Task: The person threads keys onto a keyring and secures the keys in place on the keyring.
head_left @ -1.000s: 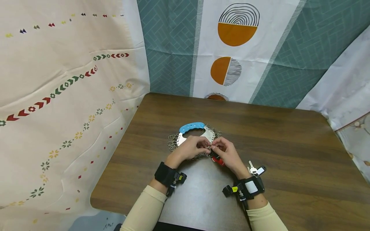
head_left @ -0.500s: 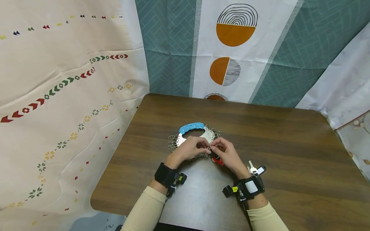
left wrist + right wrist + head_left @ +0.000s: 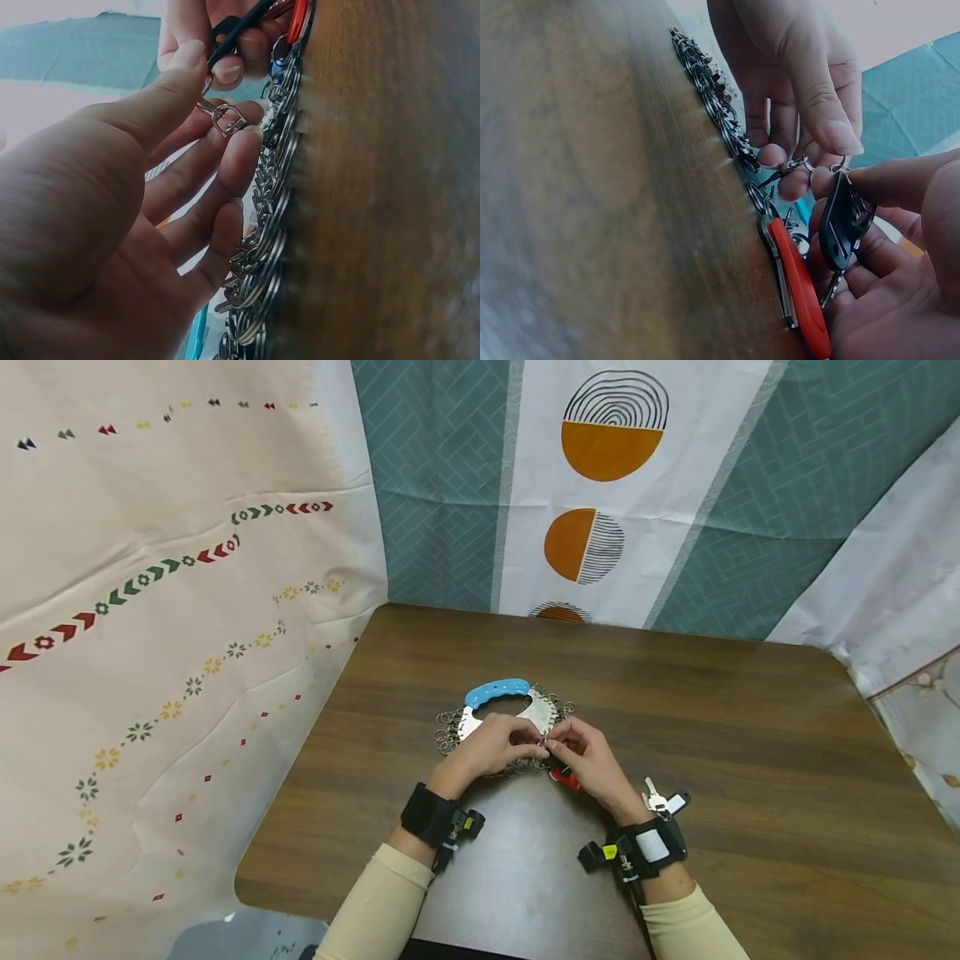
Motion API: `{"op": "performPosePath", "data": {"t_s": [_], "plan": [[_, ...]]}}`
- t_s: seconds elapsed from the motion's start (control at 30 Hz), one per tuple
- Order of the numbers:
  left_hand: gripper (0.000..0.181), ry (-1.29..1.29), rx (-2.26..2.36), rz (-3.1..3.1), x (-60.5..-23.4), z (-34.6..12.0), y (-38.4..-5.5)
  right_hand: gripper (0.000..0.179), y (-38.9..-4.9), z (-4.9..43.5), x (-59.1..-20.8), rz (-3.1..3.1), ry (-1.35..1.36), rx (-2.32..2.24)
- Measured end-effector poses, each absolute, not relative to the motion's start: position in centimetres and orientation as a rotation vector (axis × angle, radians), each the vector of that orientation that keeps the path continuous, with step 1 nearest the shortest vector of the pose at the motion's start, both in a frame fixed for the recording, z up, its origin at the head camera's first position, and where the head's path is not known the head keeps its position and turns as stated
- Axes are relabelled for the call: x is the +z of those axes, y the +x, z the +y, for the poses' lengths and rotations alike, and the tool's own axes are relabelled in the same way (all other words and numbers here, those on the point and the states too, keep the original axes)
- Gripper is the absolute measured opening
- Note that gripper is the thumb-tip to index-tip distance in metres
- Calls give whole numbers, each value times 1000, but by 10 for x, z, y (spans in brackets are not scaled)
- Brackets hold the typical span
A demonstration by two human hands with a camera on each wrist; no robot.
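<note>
Two hands meet in the head view: the left hand [image 3: 495, 745] and right hand [image 3: 588, 760] come together over the near side of a white key holder [image 3: 542, 712] with a blue handle [image 3: 497, 690], which lies on the brown surface [image 3: 712, 710], closer to its left edge than its right. A silver key [image 3: 657, 802] shows just beside the right wrist. In the left wrist view, the left thumb and fingers pinch a small metal clasp [image 3: 227, 120], lower fingers loosely bent beside rings [image 3: 259, 285]. In the right wrist view, the right thumb and forefinger grip a black tag [image 3: 838, 225], near a red piece [image 3: 801, 285]
</note>
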State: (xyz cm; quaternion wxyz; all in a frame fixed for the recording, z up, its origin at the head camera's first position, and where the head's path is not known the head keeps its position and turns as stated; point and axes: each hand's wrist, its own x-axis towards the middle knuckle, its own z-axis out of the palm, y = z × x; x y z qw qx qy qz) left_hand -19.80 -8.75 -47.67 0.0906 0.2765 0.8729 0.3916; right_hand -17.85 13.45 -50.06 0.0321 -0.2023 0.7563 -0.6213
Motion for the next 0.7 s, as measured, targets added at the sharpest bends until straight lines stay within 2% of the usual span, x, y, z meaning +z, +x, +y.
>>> {"op": "performPosePath", "data": {"t_s": [0.17, 0.7], "plan": [[31, 810, 1189, 2560, -475, -87, -198, 8, -179, 135, -499, 2339, -588, -1921], [24, 828, 1185, 2577, -476, -88, -199, 8, -179, 134, -500, 2350, -564, -1894]]}}
